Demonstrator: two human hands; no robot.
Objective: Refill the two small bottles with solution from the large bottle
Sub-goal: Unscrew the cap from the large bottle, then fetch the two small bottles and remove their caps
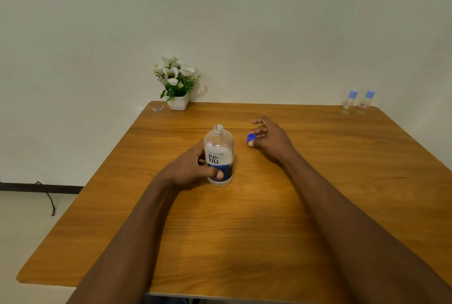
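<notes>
Centrally, on the brown wooden table [244, 230], the large clear plastic bottle with a blue-and-white label [219, 156] stands upright, neck uncapped. Left hand [193, 169] wraps its lower body, thumb across the label. Right hand [269, 141], just beside, pinches the small blue cap [251, 137] between fingertips. Two small clear bottles with light-blue caps [358, 102] stand at the far right corner, well apart. White pot of flowers [177, 83] far left.

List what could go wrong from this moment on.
1. The large bottle stands open in the left hand; a tilt or knock could spill solution on the table.
2. The blue cap in the right hand could roll away once set down.
3. Both small bottles are capped at the far corner.
</notes>
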